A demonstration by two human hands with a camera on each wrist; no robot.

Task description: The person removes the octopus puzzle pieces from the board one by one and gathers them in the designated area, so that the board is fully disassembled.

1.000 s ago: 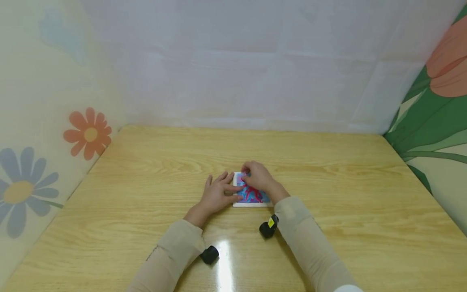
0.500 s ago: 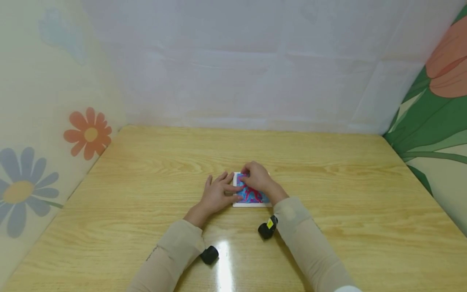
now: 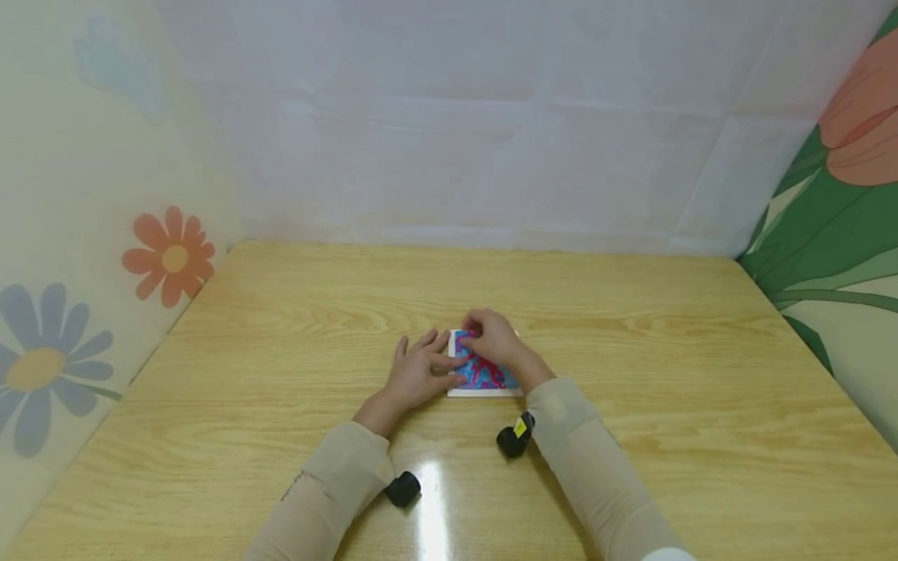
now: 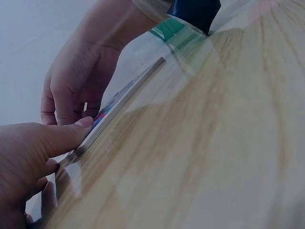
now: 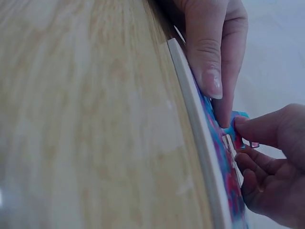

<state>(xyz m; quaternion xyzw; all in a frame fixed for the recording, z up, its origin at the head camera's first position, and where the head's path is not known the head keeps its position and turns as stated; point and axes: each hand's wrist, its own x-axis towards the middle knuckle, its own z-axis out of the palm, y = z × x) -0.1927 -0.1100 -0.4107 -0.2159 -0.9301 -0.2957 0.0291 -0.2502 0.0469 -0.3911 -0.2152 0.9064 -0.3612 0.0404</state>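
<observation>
A small jigsaw puzzle in blue, purple and red lies in a white-edged tray on the table. My left hand rests at its left side, with the thumb and a straight finger on the surface and the other fingers spread toward the far left corner. Over the puzzle's upper part, my right hand pinches a small blue and pink puzzle piece between thumb and fingers. In the right wrist view that piece stands tilted up close to the puzzle's surface. The right hand covers the puzzle's upper right part.
The wood-grain table stretches out around the puzzle. A white sheet hangs behind it, and flower-patterned walls stand at both sides. Black wrist cameras hang beneath the left cuff and the right cuff.
My right hand and wrist have shifted very slightly left over the puzzle. The left hand and the tray stay where they were.
</observation>
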